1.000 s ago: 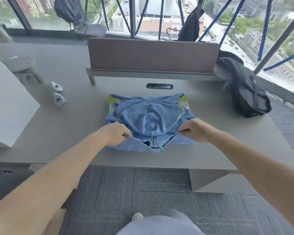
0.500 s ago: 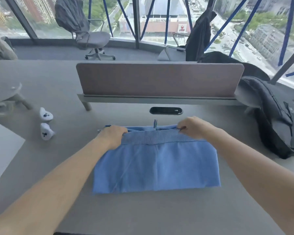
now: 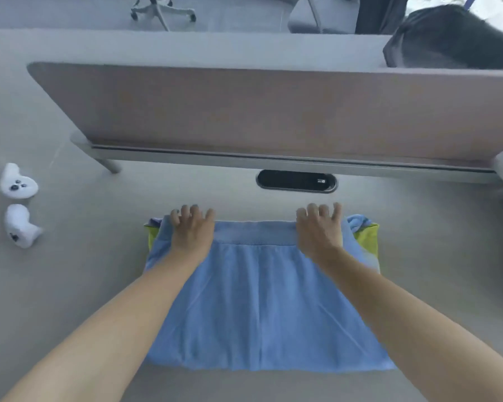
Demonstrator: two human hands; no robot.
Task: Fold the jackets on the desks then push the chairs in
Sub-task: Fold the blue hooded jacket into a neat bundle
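No words, brand or number can be read here. A small pale label (image 3: 321,180) sits in the dark cable slot (image 3: 288,181) of the tabletop (image 3: 99,271), at twelve o'clock from the blue jacket (image 3: 259,300), too blurred to read.

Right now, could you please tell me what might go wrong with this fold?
The yellow-green lining pokes out beside the right hand, so the blue jacket may finish lopsided. The left hand and right hand only press flat on the hem band; lifting them could let the fold spring back.
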